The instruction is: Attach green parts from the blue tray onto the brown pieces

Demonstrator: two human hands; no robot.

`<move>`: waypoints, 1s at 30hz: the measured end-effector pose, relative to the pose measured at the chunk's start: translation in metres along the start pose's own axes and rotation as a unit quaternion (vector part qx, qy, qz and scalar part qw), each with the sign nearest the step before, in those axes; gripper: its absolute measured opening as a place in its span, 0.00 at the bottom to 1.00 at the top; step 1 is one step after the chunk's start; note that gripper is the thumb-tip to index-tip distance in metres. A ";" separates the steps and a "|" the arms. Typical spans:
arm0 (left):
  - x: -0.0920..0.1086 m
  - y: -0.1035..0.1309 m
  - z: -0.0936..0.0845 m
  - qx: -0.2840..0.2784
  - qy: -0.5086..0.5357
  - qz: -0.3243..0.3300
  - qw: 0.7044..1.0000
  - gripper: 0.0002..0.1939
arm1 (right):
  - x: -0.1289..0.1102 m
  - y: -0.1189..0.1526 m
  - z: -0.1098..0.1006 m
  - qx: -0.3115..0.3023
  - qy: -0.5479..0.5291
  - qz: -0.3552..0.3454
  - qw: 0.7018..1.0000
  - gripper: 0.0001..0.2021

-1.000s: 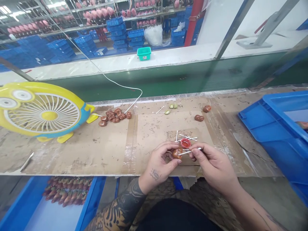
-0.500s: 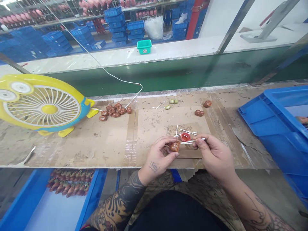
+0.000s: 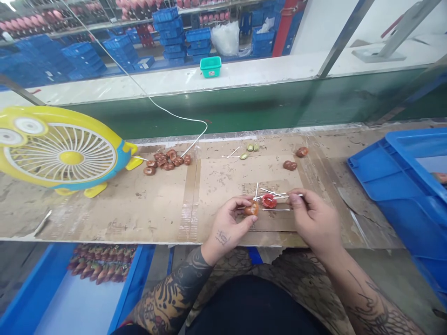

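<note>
Pinched between the thumb and fingers of my left hand [image 3: 230, 223] is a small glossy brown hollow piece [image 3: 252, 209], its opening turned partly upward. My right hand [image 3: 316, 221] grips a cotton swab [image 3: 284, 197], whose far end is over a small red dish [image 3: 269, 202]. The dish stands on the cardboard between both hands. Several other cotton swabs lie around it, including a loose swab [image 3: 275, 210] just in front. What the brown piece is part of I cannot make out.
A yellow fan [image 3: 71, 158] stands at left beside a pile of brown pieces [image 3: 169, 160]. Two more brown pieces [image 3: 289, 165], greenish pieces [image 3: 243, 157] and crossed swabs lie farther back. A blue crate [image 3: 391, 172] is at right; a blue bin [image 3: 129, 298] sits below the table's left edge.
My right hand has moved the swab from beside the brown piece to over the red dish. My left hand has turned the brown piece so its opening shows.
</note>
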State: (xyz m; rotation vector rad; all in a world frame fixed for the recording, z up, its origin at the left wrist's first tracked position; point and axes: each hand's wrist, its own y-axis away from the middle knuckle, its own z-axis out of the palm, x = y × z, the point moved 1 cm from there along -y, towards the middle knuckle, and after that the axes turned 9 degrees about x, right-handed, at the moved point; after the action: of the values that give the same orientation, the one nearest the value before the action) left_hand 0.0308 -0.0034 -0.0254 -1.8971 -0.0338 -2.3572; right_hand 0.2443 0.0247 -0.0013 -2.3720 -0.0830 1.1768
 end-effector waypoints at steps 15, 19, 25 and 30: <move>0.000 -0.002 0.002 -0.056 -0.032 0.051 0.997 0.12 | -0.021 0.007 0.001 -0.089 -0.138 0.052 0.985 0.11; 0.000 -0.004 0.000 -0.020 -0.025 0.042 0.999 0.13 | -0.005 0.001 0.004 -0.052 -0.048 0.009 0.997 0.12; -0.005 -0.005 -0.001 0.019 0.035 -0.040 0.998 0.19 | 0.017 -0.004 0.017 -0.095 0.040 -0.057 0.993 0.13; -0.005 -0.007 0.001 0.014 0.056 -0.044 0.997 0.20 | 0.010 -0.003 0.010 -0.073 0.030 -0.043 0.996 0.13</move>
State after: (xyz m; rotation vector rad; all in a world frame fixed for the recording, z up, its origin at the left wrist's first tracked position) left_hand 0.0320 0.0037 -0.0294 -1.7820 -0.1428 -2.5021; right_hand 0.2436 0.0344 -0.0125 -2.5029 -0.2563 1.0913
